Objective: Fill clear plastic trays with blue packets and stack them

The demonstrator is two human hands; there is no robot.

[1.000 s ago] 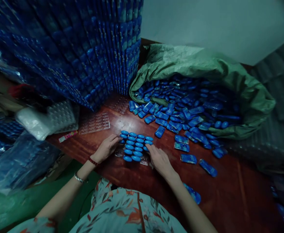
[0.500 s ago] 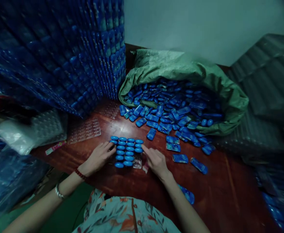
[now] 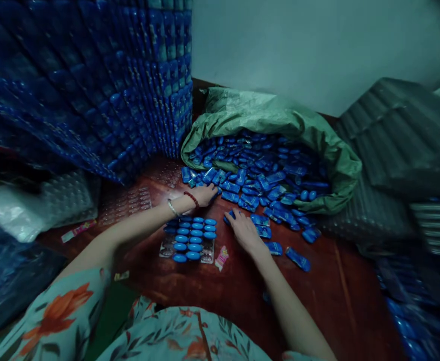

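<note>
The clear blister tray [image 3: 189, 239], partly filled with rows of blue oval pieces, lies on the red-brown table [image 3: 340, 296] just in front of the person. Both hands are past its far edge. The left hand [image 3: 204, 194] reaches across above the tray to the loose blue pieces [image 3: 242, 193] spilled near the sack's mouth, fingers curled down onto them; whether it grips 1 cannot be told. The right hand [image 3: 244, 230] lies palm down just right of the tray, fingertips closing on 1 blue piece [image 3: 230, 215]. The green sack [image 3: 280, 115] lies open behind. Stacked blue trays [image 3: 92, 90] wall the left; bare table lies to the right.
</note>
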